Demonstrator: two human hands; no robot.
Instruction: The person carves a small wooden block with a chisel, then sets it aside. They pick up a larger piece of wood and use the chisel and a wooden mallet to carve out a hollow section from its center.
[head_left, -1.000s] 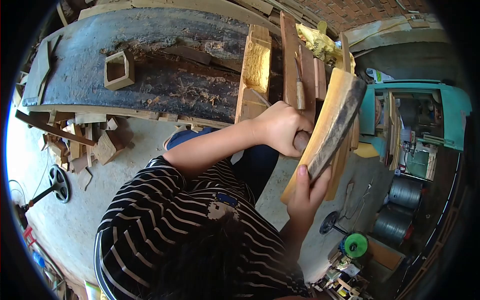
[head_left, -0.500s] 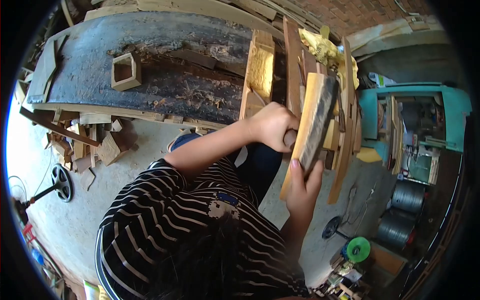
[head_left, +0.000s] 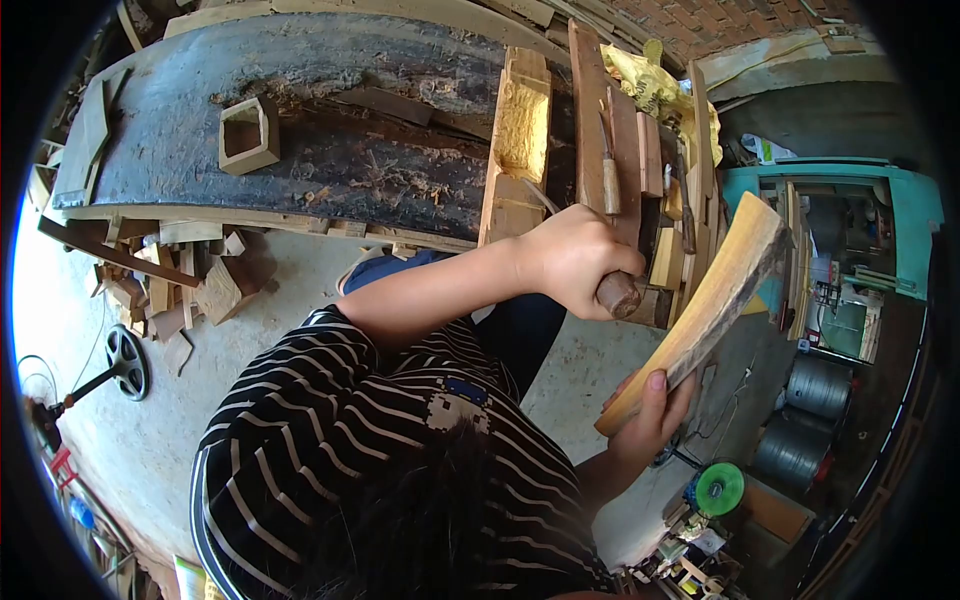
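Observation:
My left hand [head_left: 580,258] is closed round the wooden handle of a gouge [head_left: 620,296], its butt end sticking out to the right. The thin curved blade shows beyond my fist and reaches the near end of a wooden block [head_left: 512,205]. That block has a long, rough yellow hollow. In my right hand [head_left: 650,415] I grip the lower end of a curved wooden club [head_left: 705,305], pale on one side and dark and rough on the other. The club is tilted up to the right, apart from the gouge handle.
The block lies on a big dark timber slab [head_left: 330,60] strewn with chips. A hollow wooden box [head_left: 262,150] sits there too. Right of the block, a rack of boards holds a chisel [head_left: 610,180] and a yellow carving [head_left: 640,80]. Wood offcuts [head_left: 215,295] are heaped on the floor.
My right hand has swung the club away to the right and down, off the gouge handle. That handle's end is now exposed. My left hand keeps its grip, shifted slightly right.

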